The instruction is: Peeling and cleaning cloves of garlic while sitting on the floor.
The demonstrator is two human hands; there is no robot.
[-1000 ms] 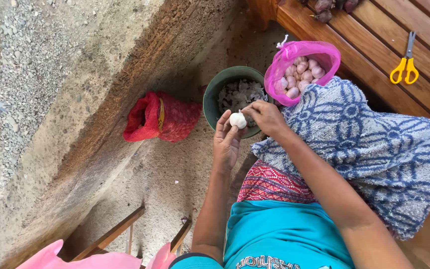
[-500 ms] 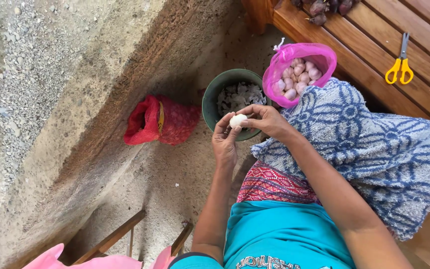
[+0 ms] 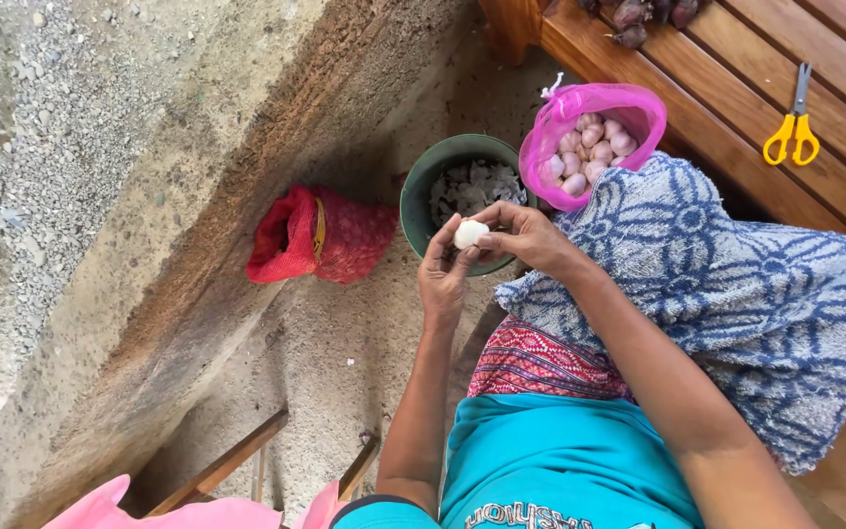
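Note:
My left hand (image 3: 443,276) and my right hand (image 3: 524,235) meet over the near rim of a dark green bowl (image 3: 415,199), both holding a white garlic bulb (image 3: 470,233) between the fingertips. The bowl holds pale papery skins (image 3: 477,184). Just right of it a pink mesh bag (image 3: 550,147) stands open, full of several peeled pinkish cloves (image 3: 594,149). A blue-and-white patterned cloth (image 3: 736,284) lies over my right knee under the right forearm.
A red mesh bag (image 3: 320,235) lies on the sandy ground left of the bowl. Yellow-handled scissors (image 3: 795,122) rest on the wooden bench (image 3: 717,88) at upper right, with dark bulbs (image 3: 638,18) at its far end. A concrete ledge (image 3: 100,196) runs along the left.
My hands with the garlic bulb have shifted slightly toward the bowl; my right fingers have moved across the bulb. The bowl and bags have not moved.

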